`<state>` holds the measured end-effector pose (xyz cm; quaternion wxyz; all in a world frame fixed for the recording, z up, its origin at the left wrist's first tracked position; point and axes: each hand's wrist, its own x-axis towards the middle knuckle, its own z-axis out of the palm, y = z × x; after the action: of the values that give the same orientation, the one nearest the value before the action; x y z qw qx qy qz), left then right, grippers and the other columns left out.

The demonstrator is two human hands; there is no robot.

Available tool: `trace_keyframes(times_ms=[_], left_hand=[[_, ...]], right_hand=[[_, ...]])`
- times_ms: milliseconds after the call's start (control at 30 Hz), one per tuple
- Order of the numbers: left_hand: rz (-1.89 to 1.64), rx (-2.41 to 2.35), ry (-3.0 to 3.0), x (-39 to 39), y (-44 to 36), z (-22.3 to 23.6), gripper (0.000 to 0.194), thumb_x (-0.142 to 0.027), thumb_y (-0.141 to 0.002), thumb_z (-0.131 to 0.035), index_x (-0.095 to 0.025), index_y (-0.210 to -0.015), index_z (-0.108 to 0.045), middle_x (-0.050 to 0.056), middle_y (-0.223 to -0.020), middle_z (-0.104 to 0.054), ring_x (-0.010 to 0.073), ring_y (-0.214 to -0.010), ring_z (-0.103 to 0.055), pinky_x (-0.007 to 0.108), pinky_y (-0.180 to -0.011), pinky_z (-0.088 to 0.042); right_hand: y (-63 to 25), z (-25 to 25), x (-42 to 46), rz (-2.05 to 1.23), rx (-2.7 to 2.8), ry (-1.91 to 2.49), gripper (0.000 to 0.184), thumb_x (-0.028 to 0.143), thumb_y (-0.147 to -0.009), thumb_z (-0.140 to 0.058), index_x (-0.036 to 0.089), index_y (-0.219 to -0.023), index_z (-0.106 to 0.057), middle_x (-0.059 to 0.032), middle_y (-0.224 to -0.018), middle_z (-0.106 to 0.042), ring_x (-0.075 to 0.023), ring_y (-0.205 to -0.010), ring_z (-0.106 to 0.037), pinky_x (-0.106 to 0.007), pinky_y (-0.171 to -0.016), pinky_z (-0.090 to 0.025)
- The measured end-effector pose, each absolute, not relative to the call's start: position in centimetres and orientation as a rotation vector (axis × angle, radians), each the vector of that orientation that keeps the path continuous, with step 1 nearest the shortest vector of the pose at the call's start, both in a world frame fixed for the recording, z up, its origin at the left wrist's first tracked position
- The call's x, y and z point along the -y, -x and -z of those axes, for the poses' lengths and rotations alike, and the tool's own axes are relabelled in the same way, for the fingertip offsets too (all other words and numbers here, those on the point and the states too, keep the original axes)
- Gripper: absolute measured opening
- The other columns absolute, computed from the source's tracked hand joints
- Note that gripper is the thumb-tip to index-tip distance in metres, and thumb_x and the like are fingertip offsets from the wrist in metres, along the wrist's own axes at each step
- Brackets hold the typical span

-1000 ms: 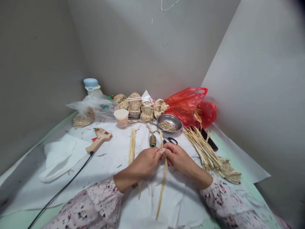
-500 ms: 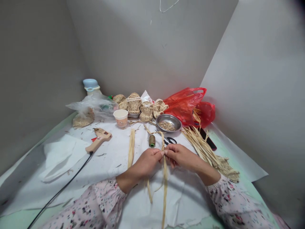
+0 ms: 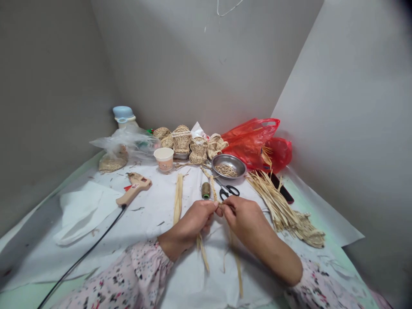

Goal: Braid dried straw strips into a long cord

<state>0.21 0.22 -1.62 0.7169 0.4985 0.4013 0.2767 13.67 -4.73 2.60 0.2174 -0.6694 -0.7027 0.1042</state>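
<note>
My left hand [image 3: 193,222] and my right hand [image 3: 243,218] meet at the centre, their fingertips pinching a flat straw braid [image 3: 210,188]. The braid rises from between them and runs up and to the left towards the back of the table. Loose straw strands [image 3: 203,253] hang below my left hand, and a longer strand [image 3: 237,266] trails below my right. A green-ended thread spool [image 3: 206,190] and black-handled scissors [image 3: 227,192] lie just beyond my hands. A separate straw strip [image 3: 177,199] lies left of my left hand.
Woven straw slippers [image 3: 182,139] and a metal bowl [image 3: 228,169] of straw bits stand at the back, near a paper cup [image 3: 164,159]. A hot glue gun [image 3: 133,188] with a black cord lies left. A straw bundle [image 3: 278,206] and a red plastic bag [image 3: 254,143] are right.
My right forearm has swung down and outward, and its sleeve sits lower in view. The braid now leans further left, exposing the scissors. The long hanging strand has moved right.
</note>
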Motion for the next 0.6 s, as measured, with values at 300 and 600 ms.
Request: trace_keyframes(times_ms=[300, 600], left_hand=[[-0.646, -0.782, -0.872, -0.4, 0.0, 1.5, 0.036, -0.042, -0.077, -0.059, -0.02, -0.063, -0.035, -0.012, -0.049, -0.021, 0.0041, -0.042, -0.012, 0.017, -0.039, -0.014], [-0.707, -0.797, -0.868, -0.9, 0.0, 1.9, 0.03, -0.041, -0.077, -0.061, -0.011, -0.074, -0.057, -0.01, -0.048, -0.028, 0.003, -0.041, -0.018, 0.017, -0.039, -0.014]], right_hand=[[-12.0, 0.6, 5.6, 0.233, 2.147, 1.809, 0.017, 0.011, -0.086, -0.043, 0.016, -0.085, -0.06, -0.0054, -0.076, -0.063, -0.0165, -0.06, -0.06, -0.026, -0.05, -0.036], [-11.2, 1.1, 6.2, 0.19, 2.212, 1.716, 0.019, 0.01, -0.084, -0.044, 0.015, -0.092, -0.061, -0.0082, -0.086, -0.066, -0.016, -0.063, -0.061, -0.025, -0.05, -0.037]])
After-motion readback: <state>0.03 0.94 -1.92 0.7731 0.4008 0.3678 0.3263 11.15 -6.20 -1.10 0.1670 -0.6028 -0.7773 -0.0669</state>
